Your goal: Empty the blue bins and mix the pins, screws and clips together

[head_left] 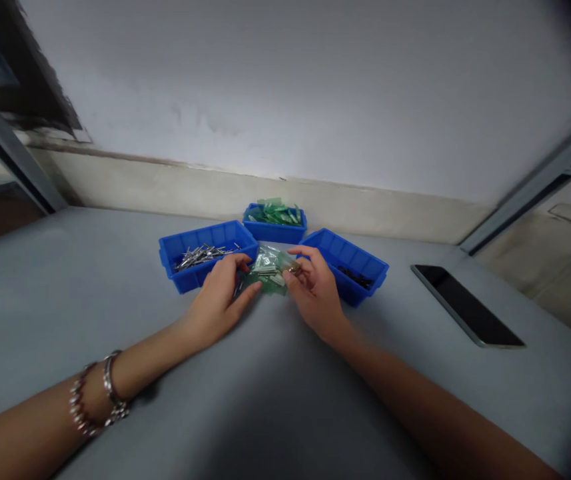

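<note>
Small clear and green plastic packets (269, 261) lie in a pile on the table between my two hands. My left hand (222, 293) rests at the pile's left edge, thumb and fingers apart, in front of the bin of metal pins. Some thin dark pieces show under its fingers. My right hand (315, 290) is at the pile's right side, its fingers closed around a small brass-coloured piece (294, 268) whose kind is hard to make out. Its fingertips are close to the packets; whether they also grip plastic is hidden.
A blue bin (175, 277) at left holds silvery metal pins (202, 255). The back blue bin (275, 233) holds green packets (276, 212). Small dark parts (358, 277) lie in the right blue bin (350, 250). A phone (465, 305) lies farther right. A wall (285, 100) stands behind.
</note>
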A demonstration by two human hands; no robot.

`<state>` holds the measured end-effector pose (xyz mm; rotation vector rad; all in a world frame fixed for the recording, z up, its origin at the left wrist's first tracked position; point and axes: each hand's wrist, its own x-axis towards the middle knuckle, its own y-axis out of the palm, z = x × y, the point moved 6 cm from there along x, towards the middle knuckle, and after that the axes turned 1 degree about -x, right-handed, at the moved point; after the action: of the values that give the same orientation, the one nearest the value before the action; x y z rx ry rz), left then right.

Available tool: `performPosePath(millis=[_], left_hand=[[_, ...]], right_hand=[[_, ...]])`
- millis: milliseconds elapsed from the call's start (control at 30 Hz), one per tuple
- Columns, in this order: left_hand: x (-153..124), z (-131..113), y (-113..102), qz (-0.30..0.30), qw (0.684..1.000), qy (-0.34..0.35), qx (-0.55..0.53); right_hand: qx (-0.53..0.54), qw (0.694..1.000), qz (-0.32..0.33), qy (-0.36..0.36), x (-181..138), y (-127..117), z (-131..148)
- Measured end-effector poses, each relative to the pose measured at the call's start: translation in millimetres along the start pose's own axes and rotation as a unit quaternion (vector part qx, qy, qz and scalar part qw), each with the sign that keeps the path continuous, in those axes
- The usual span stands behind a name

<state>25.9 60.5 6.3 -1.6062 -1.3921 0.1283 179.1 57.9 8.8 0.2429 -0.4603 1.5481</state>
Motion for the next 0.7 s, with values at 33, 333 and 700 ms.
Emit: performPosePath(millis=[33, 333, 700], left_hand=[[1, -1, 0, 0.010, 1.000, 0.001, -0.004], [4, -7, 1, 0.054, 0.995, -0.015, -0.086], [5, -9, 0, 0.048, 0.992, -0.012, -0.114]], right_hand=[[0.029, 0.999, 0.009, 0.021, 0, 2, -1], [0.114, 0.988, 0.058, 0.088, -2, 8, -4], [0.098, 0.983, 0.094, 0.122, -3, 13, -17]])
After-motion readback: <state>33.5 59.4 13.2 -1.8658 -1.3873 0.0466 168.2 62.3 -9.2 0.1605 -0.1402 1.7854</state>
